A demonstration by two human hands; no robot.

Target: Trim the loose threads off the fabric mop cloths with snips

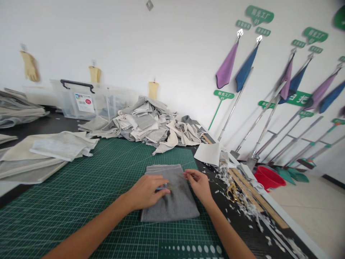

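Observation:
A folded grey cloth (172, 207) lies flat on the green cutting mat (118, 223) in front of me. My left hand (148, 190) is over the cloth's left half, its thumb and fingers closed on a small blue tool (161, 188) with a shiny end; its exact kind is hard to make out. At the cloth's upper right edge is my right hand (198, 183), thumb and fingertips pinched together. Whatever may be between those fingertips is too small to tell.
A heap of grey and cream cloths (147, 120) sits behind the mat, beside a clear plastic box (81, 102). More cloths (54, 151) lie left. Gold scissors (233, 192), wooden strips (258, 198) and white scraps (225, 172) line the right side. A red bucket (269, 178) stands on the floor.

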